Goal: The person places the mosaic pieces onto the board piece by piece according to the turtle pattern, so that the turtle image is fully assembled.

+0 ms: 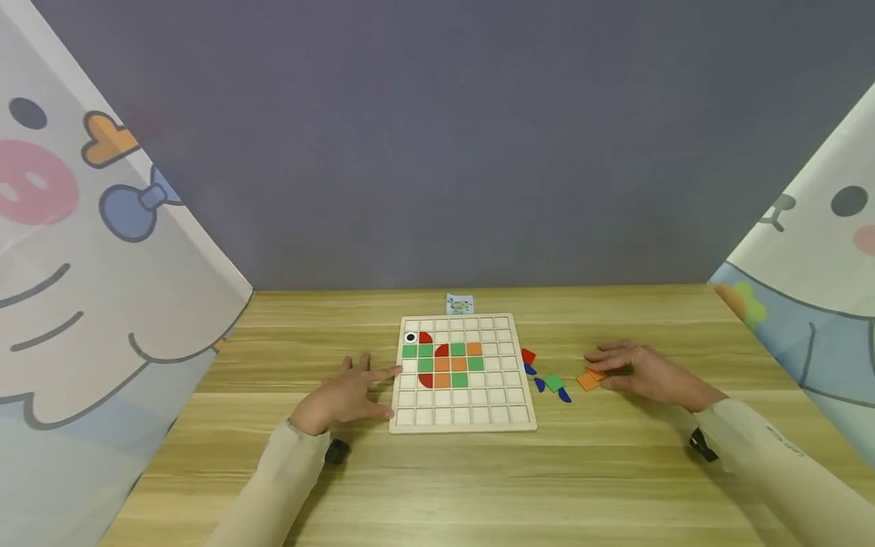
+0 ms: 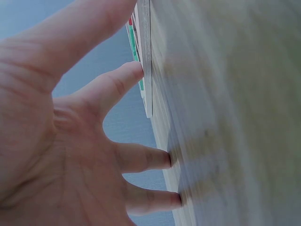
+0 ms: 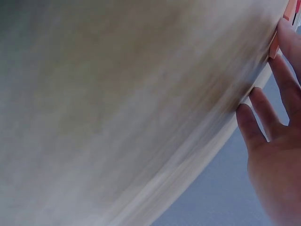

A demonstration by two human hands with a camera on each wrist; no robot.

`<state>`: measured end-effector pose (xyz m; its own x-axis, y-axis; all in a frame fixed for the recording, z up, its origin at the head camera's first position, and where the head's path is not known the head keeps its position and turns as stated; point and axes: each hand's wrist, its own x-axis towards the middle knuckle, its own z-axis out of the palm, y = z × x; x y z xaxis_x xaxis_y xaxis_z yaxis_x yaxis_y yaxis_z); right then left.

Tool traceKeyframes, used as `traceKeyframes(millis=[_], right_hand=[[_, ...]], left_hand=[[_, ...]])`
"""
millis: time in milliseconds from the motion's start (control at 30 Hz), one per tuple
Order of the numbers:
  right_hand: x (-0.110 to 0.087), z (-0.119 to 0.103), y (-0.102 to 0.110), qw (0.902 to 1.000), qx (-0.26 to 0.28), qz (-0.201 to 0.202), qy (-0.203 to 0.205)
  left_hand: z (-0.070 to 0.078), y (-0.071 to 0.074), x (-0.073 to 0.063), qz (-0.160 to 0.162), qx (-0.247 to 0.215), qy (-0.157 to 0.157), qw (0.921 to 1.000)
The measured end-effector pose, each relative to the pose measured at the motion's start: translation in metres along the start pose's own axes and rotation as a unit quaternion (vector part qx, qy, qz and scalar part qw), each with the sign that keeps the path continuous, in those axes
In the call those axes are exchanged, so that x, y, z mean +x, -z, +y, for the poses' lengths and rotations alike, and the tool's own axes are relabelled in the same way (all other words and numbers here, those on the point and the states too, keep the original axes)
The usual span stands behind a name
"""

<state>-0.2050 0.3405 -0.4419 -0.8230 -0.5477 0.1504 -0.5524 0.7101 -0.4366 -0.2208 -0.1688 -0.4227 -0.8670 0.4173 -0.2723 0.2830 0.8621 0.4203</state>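
A wooden grid board [image 1: 463,416] lies on the table with green, orange, red and white tiles set in its cells. My left hand [image 1: 345,395] is spread at the board's left side, its index finger and thumb touching the edge. In the left wrist view the index fingertip [image 2: 136,70] meets the board's rim [image 2: 146,89], and two other fingertips rest on the table. To the right, my right hand [image 1: 639,371] pinches an orange square tile [image 3: 274,46] between thumb and index finger. Another orange square tile [image 1: 586,381] lies right beside it.
Between board and right hand lie a green square tile [image 1: 554,382], a red tile [image 1: 528,355] and several blue curved pieces [image 1: 563,395]. A small picture card [image 1: 460,304] sits behind the board. A grey wall [image 1: 478,152] stands at the table's back edge.
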Motion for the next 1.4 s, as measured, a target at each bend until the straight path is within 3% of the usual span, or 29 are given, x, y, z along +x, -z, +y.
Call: traceKeyframes(millis=[667, 867, 967, 1167, 1400], right_hand=[[0.001, 0.012, 0.001, 0.9997, 0.023, 0.003, -0.002], [-0.002, 0.006, 0.000, 0.9998, 0.010, 0.005, -0.015], [-0.004, 0.003, -0.002, 0.9999, -0.009, 0.014, -0.005], [-0.005, -0.002, -0.007, 0.9962, -0.034, 0.041, 0.069], [-0.006, -0.005, -0.005, 0.9987, 0.002, 0.033, 0.039]], left_hand=[[0.001, 0.001, 0.001, -0.005, 0.002, 0.000, 1.0000], [0.001, 0.001, 0.001, -0.003, 0.005, 0.002, 1.0000], [0.002, 0.000, 0.000, -0.004, 0.005, 0.002, 1.0000], [0.002, 0.000, -0.002, -0.005, 0.005, 0.003, 1.0000], [0.005, 0.001, -0.001, -0.003, 0.007, 0.008, 0.9999]])
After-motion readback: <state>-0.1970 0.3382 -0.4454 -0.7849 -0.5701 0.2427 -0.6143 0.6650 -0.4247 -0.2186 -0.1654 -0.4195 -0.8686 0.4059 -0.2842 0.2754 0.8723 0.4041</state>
